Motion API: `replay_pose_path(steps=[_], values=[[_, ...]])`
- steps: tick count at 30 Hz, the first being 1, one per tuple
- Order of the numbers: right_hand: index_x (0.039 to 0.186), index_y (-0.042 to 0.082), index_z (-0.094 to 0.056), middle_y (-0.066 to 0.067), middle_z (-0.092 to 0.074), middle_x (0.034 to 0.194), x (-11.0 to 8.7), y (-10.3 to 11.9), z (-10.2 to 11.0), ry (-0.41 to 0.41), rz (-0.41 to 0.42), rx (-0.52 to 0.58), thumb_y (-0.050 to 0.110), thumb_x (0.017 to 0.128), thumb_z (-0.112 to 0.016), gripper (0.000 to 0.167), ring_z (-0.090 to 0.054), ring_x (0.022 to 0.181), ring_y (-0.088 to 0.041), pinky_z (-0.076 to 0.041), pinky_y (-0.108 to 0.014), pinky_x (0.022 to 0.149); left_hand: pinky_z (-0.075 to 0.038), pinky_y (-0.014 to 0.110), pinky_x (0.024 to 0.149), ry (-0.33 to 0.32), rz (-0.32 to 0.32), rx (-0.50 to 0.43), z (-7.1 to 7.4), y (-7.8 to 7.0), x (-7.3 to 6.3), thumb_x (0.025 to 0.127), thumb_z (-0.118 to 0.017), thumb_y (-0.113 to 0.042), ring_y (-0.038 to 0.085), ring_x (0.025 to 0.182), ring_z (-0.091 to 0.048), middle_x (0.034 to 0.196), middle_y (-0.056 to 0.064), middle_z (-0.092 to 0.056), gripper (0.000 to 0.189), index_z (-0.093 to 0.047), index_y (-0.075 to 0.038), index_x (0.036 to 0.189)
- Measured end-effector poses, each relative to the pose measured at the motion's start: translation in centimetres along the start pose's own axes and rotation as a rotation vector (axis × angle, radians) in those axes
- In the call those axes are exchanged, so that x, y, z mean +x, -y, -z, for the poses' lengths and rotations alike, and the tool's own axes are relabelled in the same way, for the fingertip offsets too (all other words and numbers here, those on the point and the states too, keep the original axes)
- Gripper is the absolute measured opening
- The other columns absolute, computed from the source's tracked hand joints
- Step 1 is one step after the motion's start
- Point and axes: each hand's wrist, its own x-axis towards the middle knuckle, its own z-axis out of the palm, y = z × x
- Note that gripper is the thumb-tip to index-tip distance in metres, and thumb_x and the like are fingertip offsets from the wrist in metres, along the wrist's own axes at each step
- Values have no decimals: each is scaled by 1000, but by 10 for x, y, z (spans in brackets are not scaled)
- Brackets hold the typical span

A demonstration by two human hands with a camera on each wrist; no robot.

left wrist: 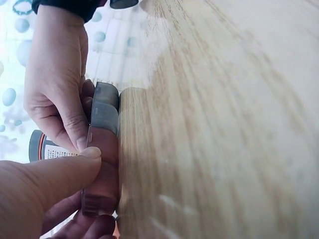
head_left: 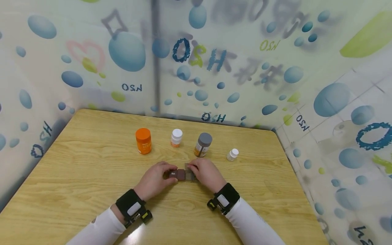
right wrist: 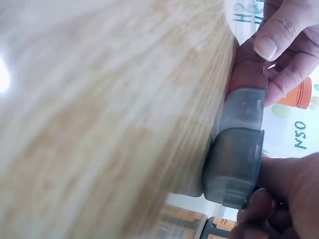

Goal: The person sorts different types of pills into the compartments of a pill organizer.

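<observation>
A pill organizer (head_left: pixel 181 175) with reddish-brown and smoky grey compartments lies on the wooden table, between both hands. My left hand (head_left: pixel 156 180) grips its brown end, thumb on the near side and fingers behind, as the left wrist view shows. At the grey end, my right hand (head_left: pixel 209 173) holds the box with thumb and curled fingers. A translucent grey flap stands near the right fingertips in the head view. Close up, the grey compartments (right wrist: pixel 234 157) look see-through; their contents cannot be made out.
Behind the hands stand an orange bottle (head_left: pixel 143 141), a white bottle (head_left: pixel 176 137) with an orange band, a grey-capped bottle (head_left: pixel 203 144) and a small white bottle (head_left: pixel 232 154). A patterned curtain (head_left: pixel 196 85) borders the table's (head_left: pixel 92 190) back edge.
</observation>
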Motion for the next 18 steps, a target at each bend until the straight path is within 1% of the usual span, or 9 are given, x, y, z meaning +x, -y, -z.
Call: replay_pose_path(steps=[5,11,15,18], values=[[94,21,-70,13,-62,83,-4,-1,0,-23,16,-13,30,90,-57,17,-53,68,0,-44,-20,59,-45,30,78,3,0,0,0,-1,0,77,-72,-35,7,87,-52,103,-7,-57,40,-63,-24,113],[102,21,-68,13,-60,92,-13,-4,2,-80,39,26,30,92,-54,20,-53,75,-2,-46,-22,64,-45,30,77,-14,-14,-5,-2,1,1,76,-73,-34,7,87,-52,103,-7,-58,40,-64,-23,113],[102,22,-68,15,-61,94,-21,-9,5,-173,43,11,32,92,-53,20,-53,79,0,-46,-23,66,-44,29,76,-28,-21,4,-4,3,1,75,-74,-34,6,86,-53,102,-7,-58,41,-64,-23,113],[99,22,-69,15,-61,90,-25,-16,9,-243,16,-7,35,92,-52,22,-53,77,1,-46,-23,65,-44,28,76,-29,-12,2,-4,2,0,74,-75,-34,7,86,-53,102,-8,-58,41,-64,-23,112]])
